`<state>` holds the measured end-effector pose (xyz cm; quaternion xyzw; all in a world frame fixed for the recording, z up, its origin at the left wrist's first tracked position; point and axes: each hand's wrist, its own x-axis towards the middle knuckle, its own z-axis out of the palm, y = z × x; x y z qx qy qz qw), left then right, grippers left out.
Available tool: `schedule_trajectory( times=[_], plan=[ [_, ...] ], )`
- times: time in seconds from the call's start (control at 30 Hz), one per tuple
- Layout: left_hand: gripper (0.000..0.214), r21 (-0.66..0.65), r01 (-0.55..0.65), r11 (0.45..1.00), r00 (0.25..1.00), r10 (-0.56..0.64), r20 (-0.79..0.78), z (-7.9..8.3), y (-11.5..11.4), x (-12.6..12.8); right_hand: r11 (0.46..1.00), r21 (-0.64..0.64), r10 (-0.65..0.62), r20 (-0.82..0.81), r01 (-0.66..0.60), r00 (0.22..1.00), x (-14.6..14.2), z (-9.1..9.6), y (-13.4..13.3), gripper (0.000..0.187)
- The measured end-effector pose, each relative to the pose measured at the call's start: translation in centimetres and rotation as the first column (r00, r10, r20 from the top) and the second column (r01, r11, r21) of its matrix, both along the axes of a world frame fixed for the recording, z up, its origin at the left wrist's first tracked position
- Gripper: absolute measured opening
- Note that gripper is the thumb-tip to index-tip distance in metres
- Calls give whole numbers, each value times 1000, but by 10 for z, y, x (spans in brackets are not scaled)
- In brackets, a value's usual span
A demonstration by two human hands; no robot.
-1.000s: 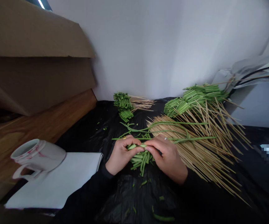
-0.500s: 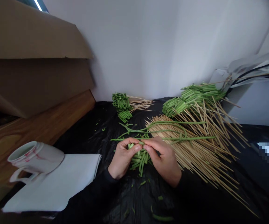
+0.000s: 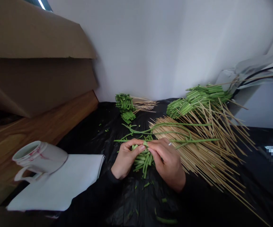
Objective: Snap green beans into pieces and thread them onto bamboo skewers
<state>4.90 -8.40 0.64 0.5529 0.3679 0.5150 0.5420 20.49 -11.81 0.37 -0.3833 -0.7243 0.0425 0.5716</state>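
Both hands meet over the middle of the black-covered counter (image 3: 86, 126), nearer its near edge than the wall (image 3: 138, 47). The left hand (image 3: 123, 159) has thumb and fingers closed at the left side of a short green piece (image 3: 145, 143), and the right hand (image 3: 170, 162) pinches it from the other side. This two-sided grip probably keeps so small a piece steady. Whether a stick is also between the fingers, I cannot tell.

Directly below the fingers lies the loose pile of cut pieces (image 3: 145, 162), seemingly there to be within easy reach of both hands. Just beyond the hands, long green stems (image 3: 198, 139) stretch rightward over a spread of bare sticks (image 3: 207, 160); the sticks fan toward the near right corner, perhaps so that single ones come free easily on the right hand's side.

Along the far edge, a large bundle of green pieces on sticks (image 3: 198, 97) occupies the right and a smaller bundle (image 3: 124, 105) the middle. Both have their green parts packed together and bare ends pointing out, apparently to keep them orderly and away from the working spot. Toward the left edge, a mug (image 3: 46, 157) rests on a folded white sheet (image 3: 79, 167), well apart from the greens.
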Motion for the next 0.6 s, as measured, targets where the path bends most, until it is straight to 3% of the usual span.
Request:
schedule_trajectory(
  times=[0.1, 0.2, 0.3, 0.4, 0.6],
  plan=[
    [15, -191, 94, 977, 967, -44, 252, -6, -2, 6, 999, 14, 46, -18, -46, 999, -5, -6, -1, 29],
    [16, -227, 128, 966, 958, -61, 280, -4, -1, 7, 998, -17, 62, -22, -63, 998, -5, -8, 0, 31],
    [16, -81, 52, 995, 998, -48, 45, 2, 1, 3, 998, -57, 8, 31, -6, 999, 1, -4, 1, 22],
    [15, 115, 43, 992, 965, -11, -261, 8, 3, -3, 993, -24, -103, 228, 112, 968, 10, 2, 4, 21],
    [21, 316, 218, 923, 798, 18, -602, 10, 6, -12, 969, 137, -245, 643, 206, 725, 22, 11, 11, 16]
  ],
)
